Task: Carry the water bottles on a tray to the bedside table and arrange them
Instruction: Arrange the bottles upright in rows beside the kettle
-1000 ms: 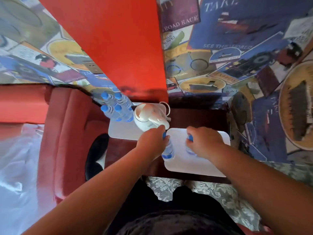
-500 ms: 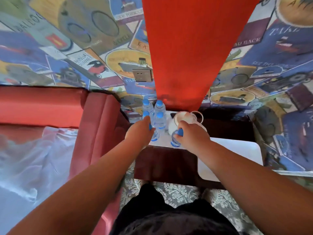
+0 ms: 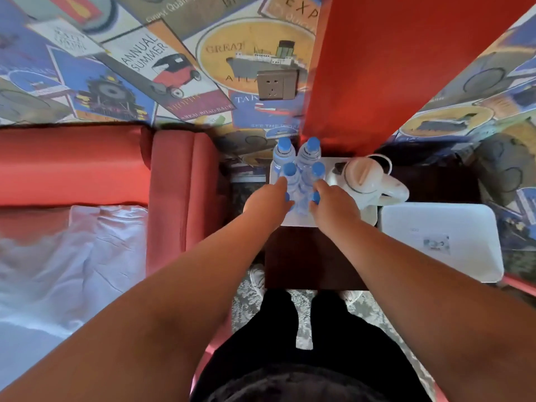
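Several clear water bottles with blue caps stand grouped on a white tray at the back left of the dark bedside table. My left hand is closed over the front left bottle, with only its cap edge showing. My right hand is closed over the front right bottle. Both held bottles stand upright on the tray, touching the group. Their lower parts are hidden by my hands.
A white electric kettle stands on the same tray, right of the bottles. A second white tray lies on the table's right side. A red padded headboard and a bed with white sheets are at left. A wall socket sits above.
Both hands lifted a bottle each from the right tray and carried them left to the tray with the kettle, setting them in front of the standing group.
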### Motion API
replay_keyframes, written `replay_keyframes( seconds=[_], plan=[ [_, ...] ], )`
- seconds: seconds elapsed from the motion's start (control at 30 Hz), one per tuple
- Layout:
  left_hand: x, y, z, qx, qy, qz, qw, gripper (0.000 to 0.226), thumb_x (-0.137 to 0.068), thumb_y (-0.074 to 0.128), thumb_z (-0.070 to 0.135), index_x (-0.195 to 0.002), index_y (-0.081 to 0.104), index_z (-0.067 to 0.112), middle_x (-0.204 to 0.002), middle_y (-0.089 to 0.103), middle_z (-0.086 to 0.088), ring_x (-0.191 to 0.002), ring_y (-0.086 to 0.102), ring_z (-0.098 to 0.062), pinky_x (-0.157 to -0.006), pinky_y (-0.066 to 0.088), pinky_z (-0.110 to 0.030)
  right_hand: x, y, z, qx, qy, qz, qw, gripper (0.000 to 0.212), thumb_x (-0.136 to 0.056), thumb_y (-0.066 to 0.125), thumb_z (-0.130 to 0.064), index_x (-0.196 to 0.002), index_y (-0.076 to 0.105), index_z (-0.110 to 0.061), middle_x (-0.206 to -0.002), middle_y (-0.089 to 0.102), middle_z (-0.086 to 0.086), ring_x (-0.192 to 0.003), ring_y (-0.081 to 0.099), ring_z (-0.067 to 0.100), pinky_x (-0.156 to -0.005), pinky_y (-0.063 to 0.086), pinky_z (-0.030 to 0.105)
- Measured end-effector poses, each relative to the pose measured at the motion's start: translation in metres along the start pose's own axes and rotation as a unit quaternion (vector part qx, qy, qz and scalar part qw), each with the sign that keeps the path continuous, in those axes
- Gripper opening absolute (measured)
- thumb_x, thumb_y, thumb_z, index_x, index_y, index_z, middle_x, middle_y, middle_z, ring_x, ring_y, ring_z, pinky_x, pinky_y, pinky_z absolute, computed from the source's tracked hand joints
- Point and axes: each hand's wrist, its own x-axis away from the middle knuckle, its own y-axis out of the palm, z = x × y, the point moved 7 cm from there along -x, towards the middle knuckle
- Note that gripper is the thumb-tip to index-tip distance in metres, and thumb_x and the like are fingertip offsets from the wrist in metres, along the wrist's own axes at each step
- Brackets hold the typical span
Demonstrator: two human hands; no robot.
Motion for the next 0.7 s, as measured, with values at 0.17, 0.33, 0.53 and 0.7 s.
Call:
replay_keyframes(
  seconds=[0.17, 0.33, 0.53, 0.7],
  plan=[
    [-0.012, 0.005, 0.002, 0.016, 0.007, -0.004, 1.000, 0.047, -0.095, 0.058, 0.042, -0.127, 0.041, 0.011, -0.100, 0.065, -0.013, -0.092, 0.063, -0.034, -0.062, 0.036, -0.037, -0.013, 0.000, -0.008, 0.026, -0.045, 0.004, 0.999, 0.024, -0.092, 0.053, -0.036, -0.114, 0.050, -0.027, -0.096, 0.057, 0.007, -0.083, 0.060, 0.030, -0.064, 0.050, 0.038],
    [-0.010, 0.001, -0.001, 0.031, 0.014, -0.010, 0.999, 0.053, -0.092, 0.057, 0.051, -0.127, 0.043, 0.014, -0.100, 0.066, -0.010, -0.090, 0.064, -0.033, -0.062, 0.039, -0.036, -0.009, -0.005, -0.007, 0.071, -0.052, -0.013, 0.996, 0.040, -0.090, 0.053, -0.052, -0.121, 0.045, -0.028, -0.100, 0.062, 0.004, -0.088, 0.064, 0.029, -0.066, 0.054, 0.041],
    [-0.031, -0.050, -0.017, 0.087, -0.041, 0.095, 0.991, 0.037, -0.093, 0.049, 0.051, -0.114, 0.051, 0.020, -0.103, 0.069, -0.005, -0.094, 0.065, -0.032, -0.068, 0.046, -0.038, -0.035, -0.055, -0.015, 0.013, -0.050, 0.112, 0.992, 0.034, -0.093, 0.054, -0.047, -0.112, 0.049, -0.019, -0.101, 0.064, 0.007, -0.088, 0.064, 0.032, -0.061, 0.040, 0.034],
    [-0.073, -0.085, -0.022, 0.119, -0.020, 0.102, 0.987, 0.042, -0.091, 0.059, 0.029, -0.133, 0.050, 0.029, -0.124, 0.063, -0.008, -0.107, 0.062, -0.032, -0.087, 0.052, -0.044, -0.078, -0.078, -0.023, 0.039, -0.035, 0.076, 0.996, 0.040, -0.094, 0.058, -0.034, -0.131, 0.048, -0.023, -0.118, 0.062, 0.012, -0.106, 0.060, 0.037, -0.078, 0.049, 0.041]
  ],
)
